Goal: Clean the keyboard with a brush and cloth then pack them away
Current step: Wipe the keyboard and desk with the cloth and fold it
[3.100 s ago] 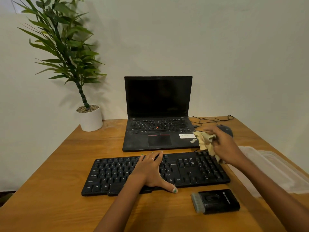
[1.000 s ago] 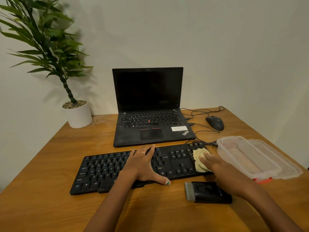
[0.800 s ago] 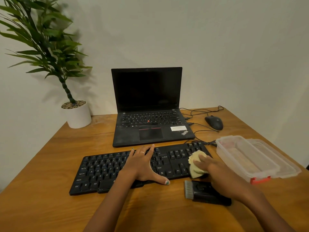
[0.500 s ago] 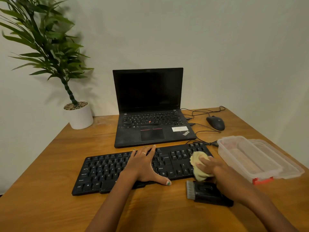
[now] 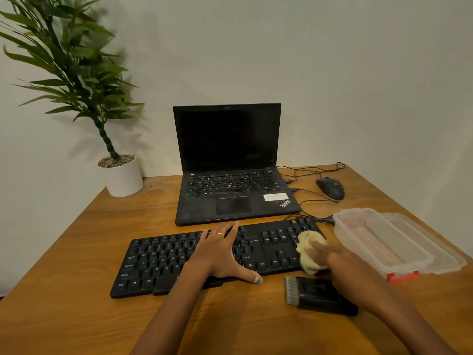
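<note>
A black keyboard (image 5: pixel 169 260) lies across the wooden desk in front of me. My left hand (image 5: pixel 220 254) rests flat on its middle keys, thumb stretched over the front edge. My right hand (image 5: pixel 330 254) presses a crumpled pale yellow cloth (image 5: pixel 308 245) onto the keyboard's right end, over the number keys; the hand is blurred. A black brush block with grey bristles (image 5: pixel 317 294) lies on the desk just in front of the keyboard's right end, partly under my right forearm.
An open clear plastic container (image 5: pixel 378 242) with a red clip sits at the right, its lid beside it. Behind the keyboard stands an open black laptop (image 5: pixel 230 175), with a mouse (image 5: pixel 330 188) and cables to its right. A potted plant (image 5: pixel 122 175) is at the back left.
My right hand has rubbed the cloth back and forth over the keyboard's right end, after bringing it down from above the laptop corner. My left hand has stayed on the keys.
</note>
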The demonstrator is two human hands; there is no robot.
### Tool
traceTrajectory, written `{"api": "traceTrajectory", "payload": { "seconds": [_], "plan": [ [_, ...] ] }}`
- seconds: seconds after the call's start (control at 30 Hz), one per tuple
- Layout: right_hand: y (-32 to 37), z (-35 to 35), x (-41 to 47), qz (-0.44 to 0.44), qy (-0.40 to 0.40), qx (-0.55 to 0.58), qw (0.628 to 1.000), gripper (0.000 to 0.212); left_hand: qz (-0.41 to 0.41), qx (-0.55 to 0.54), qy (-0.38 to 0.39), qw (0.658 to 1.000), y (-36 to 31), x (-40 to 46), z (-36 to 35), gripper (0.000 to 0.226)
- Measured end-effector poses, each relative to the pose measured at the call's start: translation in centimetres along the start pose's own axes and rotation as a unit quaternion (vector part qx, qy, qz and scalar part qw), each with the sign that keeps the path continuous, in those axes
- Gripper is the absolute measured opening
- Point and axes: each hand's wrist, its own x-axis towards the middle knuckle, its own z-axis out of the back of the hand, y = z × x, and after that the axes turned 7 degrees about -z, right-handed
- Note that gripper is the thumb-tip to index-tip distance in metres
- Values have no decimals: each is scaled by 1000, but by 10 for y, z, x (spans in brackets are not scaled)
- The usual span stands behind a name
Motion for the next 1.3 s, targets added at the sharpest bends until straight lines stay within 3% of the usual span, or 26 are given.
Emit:
{"api": "traceTrajectory", "payload": {
  "seconds": [0.07,0.17,0.37,0.57,0.67,0.83,0.97,1.1,1.23,1.3],
  "plan": [
    [0,7,2,-22,-19,-42,999,58,0,-2,3,1000,0,0,0,133],
    [17,18,17,-44,-61,-110,991,58,3,-5,5,1000,0,1,0,133],
    [27,36,65,-29,-98,-51,994,54,2,-10,-2,1000,0,0,0,133],
    [29,32,39,-4,-55,-61,997,69,32,27,-59,997,-5,-13,-8,129],
    [30,24,13,-35,-54,-55,996,71,88,52,-111,988,-15,-28,-23,126],
    [58,13,10,-106,-124,16,987,59,145,38,-117,982,-29,-37,-33,117],
    [107,6,21,-54,-151,66,985,53,145,49,-124,980,-30,-38,-34,119],
    [133,-5,13,25,-126,59,990,52,144,50,-122,981,-29,-37,-35,118],
    [88,6,15,-60,-174,4,983,52,142,39,-110,983,-30,-37,-34,113],
    [73,11,20,-117,-161,-11,980,56,138,36,-113,983,-30,-36,-33,113]
  ]
}}
